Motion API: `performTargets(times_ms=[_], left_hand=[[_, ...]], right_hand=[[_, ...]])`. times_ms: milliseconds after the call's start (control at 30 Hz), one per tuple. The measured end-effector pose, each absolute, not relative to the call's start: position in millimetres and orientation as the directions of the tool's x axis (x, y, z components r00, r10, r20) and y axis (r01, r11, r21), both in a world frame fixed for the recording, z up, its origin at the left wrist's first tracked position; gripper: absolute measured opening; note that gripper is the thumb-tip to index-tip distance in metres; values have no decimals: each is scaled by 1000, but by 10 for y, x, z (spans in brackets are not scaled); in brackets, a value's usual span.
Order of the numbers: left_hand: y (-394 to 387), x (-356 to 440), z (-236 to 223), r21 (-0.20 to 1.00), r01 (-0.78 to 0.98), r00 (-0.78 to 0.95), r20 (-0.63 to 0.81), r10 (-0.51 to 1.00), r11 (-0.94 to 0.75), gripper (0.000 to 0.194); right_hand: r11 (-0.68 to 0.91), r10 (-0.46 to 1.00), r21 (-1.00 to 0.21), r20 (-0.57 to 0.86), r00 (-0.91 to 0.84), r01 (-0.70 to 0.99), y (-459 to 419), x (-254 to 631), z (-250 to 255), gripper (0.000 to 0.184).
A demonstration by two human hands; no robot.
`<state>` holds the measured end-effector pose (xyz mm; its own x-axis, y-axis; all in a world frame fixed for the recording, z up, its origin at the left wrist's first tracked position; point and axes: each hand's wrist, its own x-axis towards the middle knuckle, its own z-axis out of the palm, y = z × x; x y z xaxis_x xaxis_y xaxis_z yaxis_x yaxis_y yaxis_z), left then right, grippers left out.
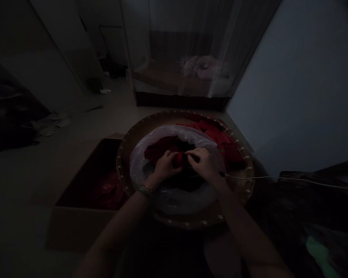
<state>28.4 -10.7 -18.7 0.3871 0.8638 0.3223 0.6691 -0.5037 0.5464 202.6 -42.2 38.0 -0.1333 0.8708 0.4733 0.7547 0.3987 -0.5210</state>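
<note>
In the dim light, my left hand (166, 167) is closed on a small red piece (179, 158), whose kind I cannot make out. My right hand (203, 162) meets it from the right, thumb and fingertips pinched together at the piece's edge. What those fingertips grip is too dark to tell. Both hands are above an opened clear plastic bag (176, 202), which has dark and red items (159, 148) inside. The bag sits in a round woven bamboo tray (122, 154). More red pieces (217, 133) are heaped along the tray's far right side.
Left of the tray stands an open cardboard box (78, 220) with red pieces (110, 191) in it. A white cord (255, 177) runs rightward from near my right wrist. Beyond are a netted bed (162, 79) and a pale wall (304, 85) at right.
</note>
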Motion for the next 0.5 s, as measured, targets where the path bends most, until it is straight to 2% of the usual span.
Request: performTargets(times_ms=[167,267,367,500], left_hand=[[-100,277,-203,561,656,376,338,863,-505,54],[-111,278,-178,562,661,371,331,868,-497,54],[-128,283,-145,539,671,403,311,861,-509,55],[-138,285,-138,479,683,473,285,834,-551,56]], right_hand=[[389,893,-468,401,-201,794,-426,1995,348,26],[395,883,-498,437,-170,772,-407,2002,341,32],[406,865,-551,489,-112,729,-386,2041,357,22],[465,876,-543,395,-276,699,-385,2077,349,34]])
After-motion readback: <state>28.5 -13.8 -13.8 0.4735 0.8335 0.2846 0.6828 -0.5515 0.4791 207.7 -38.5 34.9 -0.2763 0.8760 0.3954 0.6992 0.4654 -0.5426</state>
